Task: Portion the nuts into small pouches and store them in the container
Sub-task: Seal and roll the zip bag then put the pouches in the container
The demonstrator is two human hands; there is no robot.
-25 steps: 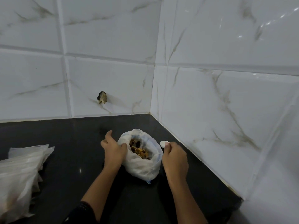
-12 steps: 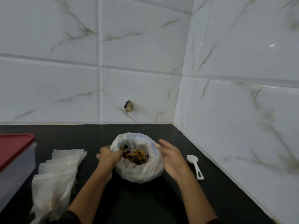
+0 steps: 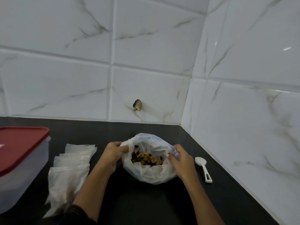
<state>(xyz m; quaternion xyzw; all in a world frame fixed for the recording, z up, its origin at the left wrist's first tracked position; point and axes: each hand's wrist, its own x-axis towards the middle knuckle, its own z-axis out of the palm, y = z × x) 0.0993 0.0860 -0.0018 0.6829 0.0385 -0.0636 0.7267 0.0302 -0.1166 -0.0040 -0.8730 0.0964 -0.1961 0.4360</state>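
A white plastic bag [image 3: 151, 175] stands on the black counter with its mouth pulled wide, showing mixed nuts [image 3: 146, 158] inside. My left hand [image 3: 112, 154] grips the bag's left rim. My right hand [image 3: 181, 161] pinches the right rim. A stack of small clear pouches [image 3: 71, 169] lies flat to the left of the bag. A clear container with a red lid [image 3: 21, 161] sits at the far left, lid on. A white plastic spoon [image 3: 203, 168] lies on the counter just right of my right hand.
The black counter [image 3: 146, 205] ends in a tiled corner; white marble-look walls rise behind and along the right. A small dark chipped hole [image 3: 138, 105] marks the back wall above the bag.
My right hand let go of the white spoon, which now lies on the counter, and took hold of the bag's right rim. The view swung left, bringing the pouches and container into sight.
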